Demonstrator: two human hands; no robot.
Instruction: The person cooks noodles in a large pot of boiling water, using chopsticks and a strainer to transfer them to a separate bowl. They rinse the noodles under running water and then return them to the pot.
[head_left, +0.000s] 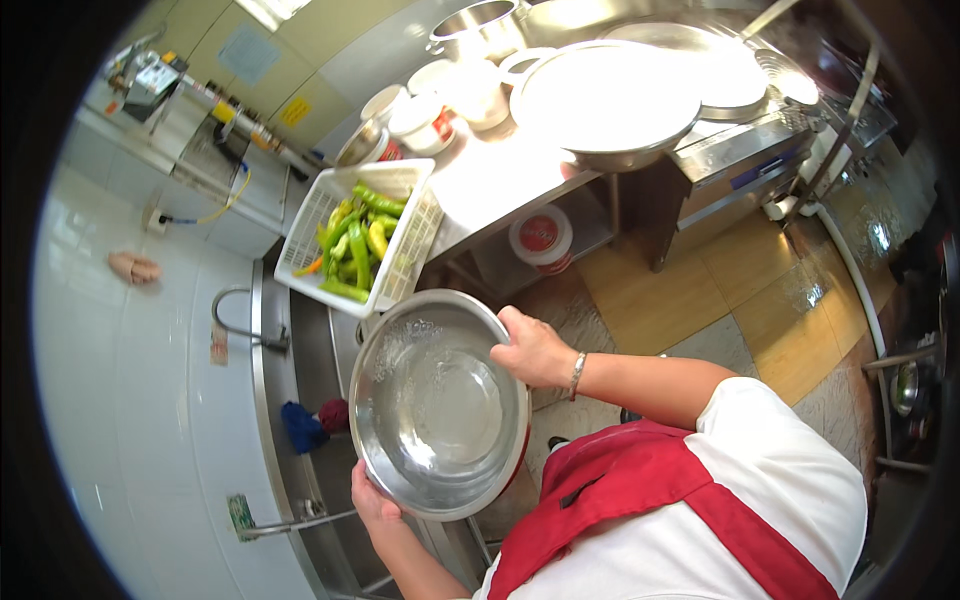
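Note:
A large round stainless steel bowl (442, 405) is held in front of my body, tilted, with clear water and some bubbles inside. My right hand (531, 346) grips its rim at the upper right, the thumb over the edge. Its lower left rim is in my left hand (377, 495), whose fingers are partly hidden by the bowl. Just beyond the bowl, a white plastic basket (306, 217) holds long green peppers (360, 255) at the counter's left end.
A steel sink (307, 345) with a curved faucet (236, 324) lies to the left, with blue and dark red cloths (304, 427) at its edge. Tubs, a steel pot (480, 34) and a wide bowl (611, 97) stand on the steel counter. A lidded bucket (541, 238) sits beneath.

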